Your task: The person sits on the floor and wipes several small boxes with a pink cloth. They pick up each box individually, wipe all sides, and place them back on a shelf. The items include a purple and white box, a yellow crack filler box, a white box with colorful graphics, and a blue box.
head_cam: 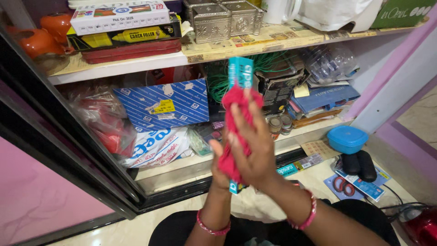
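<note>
1. Crammed open cupboard (136, 64) ahead, paper-lined shelves holding cartons, embossed metal boxes (225, 16), plastic bags.
2. Mid-step, by the look of it: pressing a skein of red yarn (234, 132) with a teal paper band (240, 72), upright, centre frame.
3. Right hand (252, 146) flat, fingers spread, gripping the skein; left hand (218, 171) supporting behind.
4. Soft, fuzzy fibre; calls for gentle, even handling next.
5. Round-cornered blue plastic tub (347, 139) on the right.
</note>
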